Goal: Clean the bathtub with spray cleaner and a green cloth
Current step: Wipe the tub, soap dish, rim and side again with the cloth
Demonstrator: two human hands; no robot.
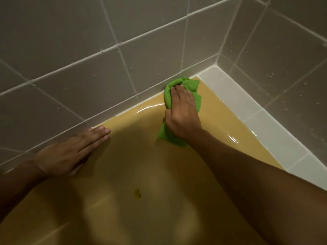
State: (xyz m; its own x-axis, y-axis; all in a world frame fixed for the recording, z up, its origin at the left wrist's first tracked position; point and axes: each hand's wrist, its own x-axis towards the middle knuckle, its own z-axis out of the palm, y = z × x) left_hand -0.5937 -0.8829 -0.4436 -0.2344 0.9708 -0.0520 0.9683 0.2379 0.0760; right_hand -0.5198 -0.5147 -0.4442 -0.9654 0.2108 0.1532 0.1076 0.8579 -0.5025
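Note:
The yellow bathtub (221, 106) fills the lower half of the head view, its rim running along the tiled wall. My right hand (182, 114) grips a bunched green cloth (187, 84) and presses it on the tub's rim near the far corner, right by the wall joint. Part of the cloth hangs below my wrist over the tub's inner slope. My left hand (70, 152) lies flat, fingers straight and together, on the rim beside the wall at the left. No spray cleaner bottle is in view.
Grey wall tiles (88, 50) with white grout and water drops rise behind the tub. A white tiled ledge (247, 110) borders the tub on the right. A small dark spot (137, 193) sits on the tub's inner surface below the hands.

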